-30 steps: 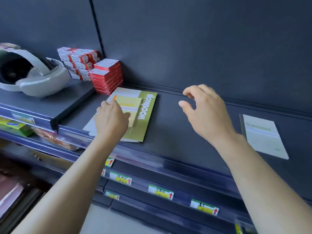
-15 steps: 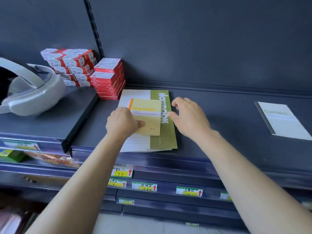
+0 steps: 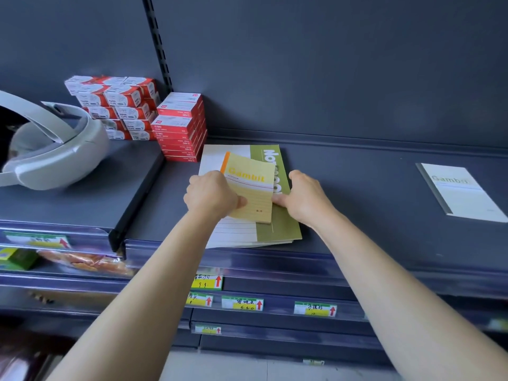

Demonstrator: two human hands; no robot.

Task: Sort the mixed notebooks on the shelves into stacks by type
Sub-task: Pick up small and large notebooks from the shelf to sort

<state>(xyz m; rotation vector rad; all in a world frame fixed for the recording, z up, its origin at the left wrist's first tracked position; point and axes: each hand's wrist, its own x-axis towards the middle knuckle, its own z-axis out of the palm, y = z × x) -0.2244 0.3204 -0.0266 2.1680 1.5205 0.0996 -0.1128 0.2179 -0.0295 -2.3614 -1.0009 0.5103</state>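
- Nearest me, paper price labels (image 3: 242, 303) sit in the glossy plastic strip along the front of the dark, matte shelf (image 3: 357, 210).
- My left hand (image 3: 211, 196) grips the small yellow notebook (image 3: 253, 188) by its left edge, fingers curled under and thumb on the cover.
- My right hand (image 3: 305, 199) has its fingers bent and its thumb at the same notebook's right edge. I cannot tell whether it pinches that edge or only steadies the book beneath.
- The small yellow notebook lies skewed on the large green-and-white notebook (image 3: 275, 226), at the left of the shelf. It is a thin softcover with a ruled face, an orange spine strip and "Gambit" printed on it.
- Procedure, as I judge it: lift the small book squarely with both edges supported, so the limp cover does not fold, and hold the large one flat so it does not slide along.
- The likely destination is the white notebook (image 3: 461, 191), well apart to the right, which appears to carry the same name. Align the spines when stacking.
- Farther back stand stacked red-and-white cardboard boxes (image 3: 178, 127).
- A smooth white plastic headset (image 3: 55, 149) rests to their left.
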